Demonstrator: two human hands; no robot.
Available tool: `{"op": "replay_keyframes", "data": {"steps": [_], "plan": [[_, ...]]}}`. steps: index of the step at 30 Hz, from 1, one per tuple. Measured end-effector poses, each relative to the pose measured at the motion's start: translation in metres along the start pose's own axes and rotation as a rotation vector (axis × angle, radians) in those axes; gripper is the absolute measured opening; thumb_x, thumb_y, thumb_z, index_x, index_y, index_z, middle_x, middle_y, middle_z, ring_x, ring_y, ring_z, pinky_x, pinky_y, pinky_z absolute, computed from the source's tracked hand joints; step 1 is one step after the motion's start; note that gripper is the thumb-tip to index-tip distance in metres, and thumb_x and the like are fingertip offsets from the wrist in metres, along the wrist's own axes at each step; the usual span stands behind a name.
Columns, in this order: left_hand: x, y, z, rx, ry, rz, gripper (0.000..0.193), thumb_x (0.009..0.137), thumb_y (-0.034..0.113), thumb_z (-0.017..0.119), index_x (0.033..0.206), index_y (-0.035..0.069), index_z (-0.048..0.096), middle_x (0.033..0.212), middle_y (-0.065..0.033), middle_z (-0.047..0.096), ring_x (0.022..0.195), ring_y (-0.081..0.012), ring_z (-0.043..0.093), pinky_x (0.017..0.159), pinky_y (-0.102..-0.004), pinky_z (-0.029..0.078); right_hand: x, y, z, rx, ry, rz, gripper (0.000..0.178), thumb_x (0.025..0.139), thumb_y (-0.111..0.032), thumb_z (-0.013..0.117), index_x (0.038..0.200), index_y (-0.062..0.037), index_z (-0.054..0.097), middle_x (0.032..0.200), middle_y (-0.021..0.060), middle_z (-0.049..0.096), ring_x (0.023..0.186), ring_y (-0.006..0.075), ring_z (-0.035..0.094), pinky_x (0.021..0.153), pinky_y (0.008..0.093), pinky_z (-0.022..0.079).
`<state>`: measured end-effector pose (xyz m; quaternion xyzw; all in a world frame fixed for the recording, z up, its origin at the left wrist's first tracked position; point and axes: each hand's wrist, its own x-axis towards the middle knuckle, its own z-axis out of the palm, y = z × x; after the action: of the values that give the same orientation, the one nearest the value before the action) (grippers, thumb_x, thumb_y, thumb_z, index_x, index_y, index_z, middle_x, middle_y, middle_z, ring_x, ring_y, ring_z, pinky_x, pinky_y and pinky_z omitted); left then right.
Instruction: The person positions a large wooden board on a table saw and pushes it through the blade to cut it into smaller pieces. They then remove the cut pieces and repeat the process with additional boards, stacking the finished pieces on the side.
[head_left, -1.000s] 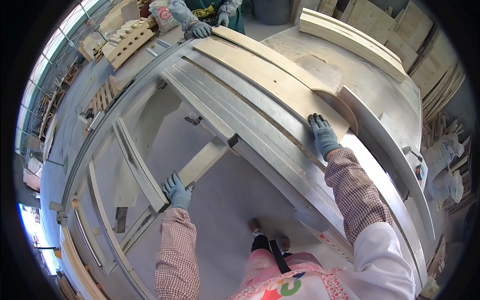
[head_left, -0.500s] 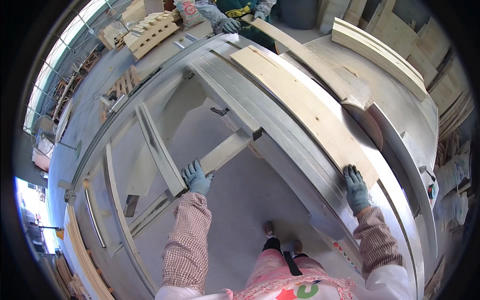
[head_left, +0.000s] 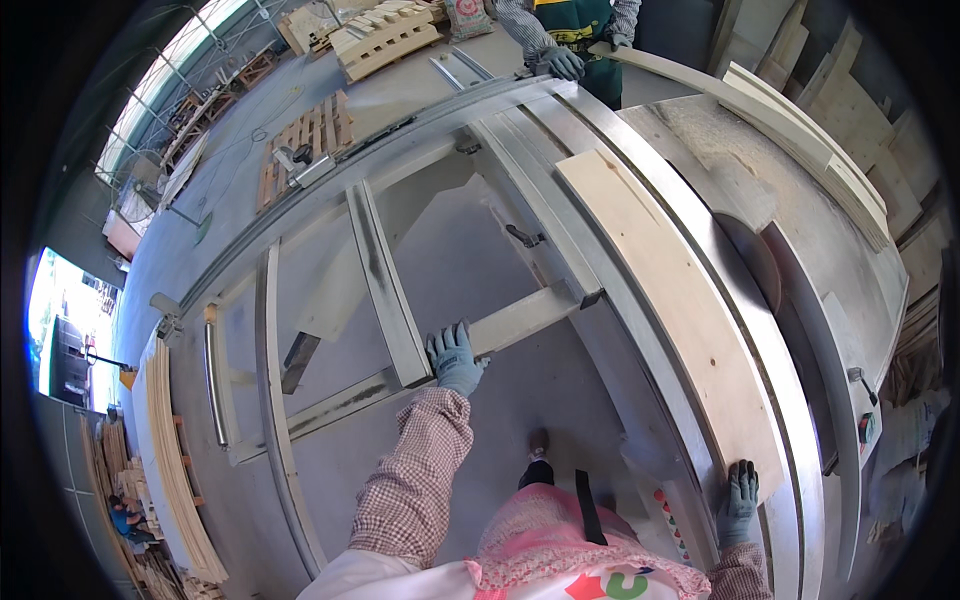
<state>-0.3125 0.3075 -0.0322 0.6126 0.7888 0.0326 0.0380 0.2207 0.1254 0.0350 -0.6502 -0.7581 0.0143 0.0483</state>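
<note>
My left hand, in a blue-grey glove, grips the metal frame where a lengthwise bar meets a crossbar. My right hand, gloved alike, rests with fingers outstretched on the near end of a long pale wooden board. That board lies flat along a grey metal sliding table. Right of it stands a round saw blade, apart from the board.
Across the machine a gloved co-worker holds a narrow wood strip. Stacked boards and sawdust lie on the right-hand table. Pallets stand on the floor at far left; long boards are stacked at left.
The board and my right hand have come nearer to me relative to the blade. The co-worker's strip has swung away from the blade toward the stacked boards. My view has shifted left.
</note>
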Motion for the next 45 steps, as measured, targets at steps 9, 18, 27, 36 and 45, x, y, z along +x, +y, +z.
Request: {"op": "replay_keyframes", "data": {"steps": [9,18,27,36,45], "plan": [[0.066,0.047,-0.024,0.025,-0.018,0.032,0.080,0.070,0.048,0.061,0.130,0.007,0.027,0.126,-0.0129,0.036,0.120,-0.0306,0.028,0.102,-0.0509,0.013,0.071,0.039,-0.037,-0.072,0.024,-0.052,0.042,0.081,-0.008,0.037,0.122,0.0000,0.044,0.126,0.0165,0.043,0.121,0.0344,0.036,0.101,0.0516,0.022],[0.126,0.099,0.082,0.013,-0.090,0.005,0.073,0.079,0.053,0.047,0.132,0.007,0.028,0.132,-0.0140,0.033,0.125,-0.0361,0.024,0.102,-0.0526,0.010,0.138,0.117,0.061,-0.251,0.023,0.073,0.040,0.082,-0.016,0.044,0.122,-0.0079,0.046,0.132,0.0192,0.035,0.124,0.0369,0.031,0.102,0.0538,0.019],[0.021,0.159,0.065,-0.004,-0.013,0.040,0.073,0.077,0.049,0.052,0.131,0.006,0.029,0.132,-0.0145,0.033,0.123,-0.0358,0.027,0.101,-0.0531,0.013,0.040,0.153,0.024,-0.194,0.266,0.510,0.062,0.078,-0.046,0.054,0.130,-0.0147,0.041,0.132,0.0251,0.032,0.117,0.0467,0.032,0.092,0.0576,0.031],[-0.031,0.175,0.070,0.021,-0.024,0.052,0.073,0.078,0.047,0.050,0.132,0.004,0.026,0.132,-0.0156,0.033,0.123,-0.0373,0.025,0.101,-0.0534,0.010,-0.018,0.167,0.036,-0.166,0.282,0.518,0.062,0.079,-0.046,0.052,0.130,-0.0119,0.040,0.131,0.0278,0.031,0.116,0.0492,0.030,0.091,0.0592,0.031],[-0.085,0.184,0.075,-0.001,-0.077,0.031,0.075,0.078,0.049,0.051,0.133,0.005,0.025,0.136,-0.0158,0.029,0.127,-0.0370,0.019,0.102,-0.0531,0.006,-0.060,0.185,0.039,-0.093,0.184,0.623,0.065,0.079,-0.041,0.051,0.135,-0.0136,0.030,0.137,0.0268,0.020,0.120,0.0490,0.023,0.096,0.0588,0.026]]}}
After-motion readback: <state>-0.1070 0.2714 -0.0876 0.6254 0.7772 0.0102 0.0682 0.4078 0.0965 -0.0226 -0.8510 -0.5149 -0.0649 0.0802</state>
